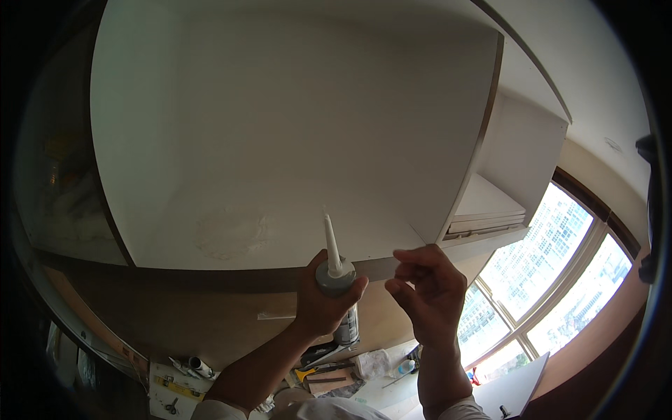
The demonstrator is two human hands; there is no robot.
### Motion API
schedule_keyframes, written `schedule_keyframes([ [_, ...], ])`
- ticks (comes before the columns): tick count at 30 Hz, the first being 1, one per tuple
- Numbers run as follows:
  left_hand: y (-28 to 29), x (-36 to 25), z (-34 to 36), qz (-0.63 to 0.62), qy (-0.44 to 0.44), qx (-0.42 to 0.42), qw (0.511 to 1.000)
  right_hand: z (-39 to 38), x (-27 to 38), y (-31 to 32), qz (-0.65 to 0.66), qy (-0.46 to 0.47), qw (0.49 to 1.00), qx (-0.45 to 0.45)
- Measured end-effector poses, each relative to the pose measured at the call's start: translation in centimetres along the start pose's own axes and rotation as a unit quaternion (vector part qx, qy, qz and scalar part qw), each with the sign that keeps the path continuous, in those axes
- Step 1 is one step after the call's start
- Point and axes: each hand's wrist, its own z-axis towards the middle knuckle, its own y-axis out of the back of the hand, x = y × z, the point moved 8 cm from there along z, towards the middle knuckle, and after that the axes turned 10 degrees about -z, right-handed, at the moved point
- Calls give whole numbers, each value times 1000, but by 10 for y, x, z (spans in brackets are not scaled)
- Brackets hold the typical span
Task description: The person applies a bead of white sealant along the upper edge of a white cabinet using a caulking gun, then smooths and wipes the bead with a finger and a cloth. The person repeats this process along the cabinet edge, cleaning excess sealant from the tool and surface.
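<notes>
My left hand (323,297) grips a grey sealant cartridge (343,308) upright, its long white nozzle (330,245) pointing up at the white cabinet panel (294,140) overhead. My right hand (428,294) is raised just right of the cartridge, fingers curled with thumb and fingertips pinched together; whether it pinches anything small I cannot tell. A rough smeared patch (231,233) marks the panel left of the nozzle tip.
A dark wooden edge (231,278) runs under the white panel. An open white cabinet compartment with shelves (490,210) is at the right. Large windows (553,273) lie lower right. Tools, tubes and boards (329,371) lie on the surface far below.
</notes>
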Motion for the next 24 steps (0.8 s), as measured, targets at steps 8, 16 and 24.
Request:
schedule_keyframes([
  [8, 0, 0, -24, 130, -34, 12, 991, 30, 12, -35, -87, 39, 991, 90],
  [16, 6, -6, -31, 200, -29, 12, 979, 26, -7, -40, -49, 30, 991, 120],
  [24, 25, -1, -34, 277, 36, 12, 960, 32, -23, -48, -104, -15, 984, 143],
])
